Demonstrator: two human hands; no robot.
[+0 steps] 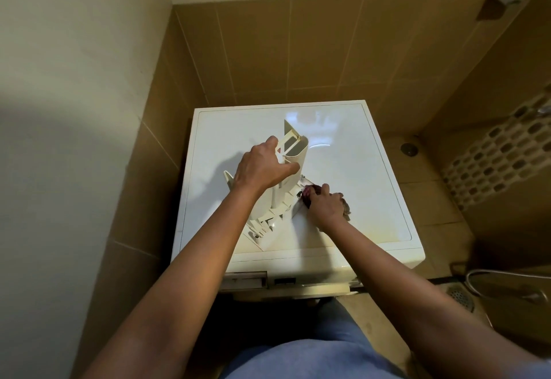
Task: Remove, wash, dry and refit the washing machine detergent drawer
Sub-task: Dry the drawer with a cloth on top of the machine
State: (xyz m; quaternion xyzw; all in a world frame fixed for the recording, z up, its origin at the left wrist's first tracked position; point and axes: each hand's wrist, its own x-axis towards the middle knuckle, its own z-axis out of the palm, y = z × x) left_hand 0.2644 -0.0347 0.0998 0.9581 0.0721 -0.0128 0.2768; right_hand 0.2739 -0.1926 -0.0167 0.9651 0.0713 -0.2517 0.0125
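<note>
The cream detergent drawer (pixel 293 152) lies tilted on the white top of the washing machine (pixel 357 170), its front panel raised toward the far side. My left hand (pixel 262 167) grips the drawer near its front panel, thumb on the right face. My right hand (pixel 326 204) holds a dark reddish cloth (pixel 310 192) pressed against the drawer's right side, low down. The empty drawer slot (pixel 246 280) shows at the machine's front left.
The machine stands in a corner between a pale wall on the left and brown tiled walls behind. A floor drain (pixel 462 298) and a metal hose (pixel 489 274) lie on the tiled floor to the right. Another drain (pixel 409 149) sits further back.
</note>
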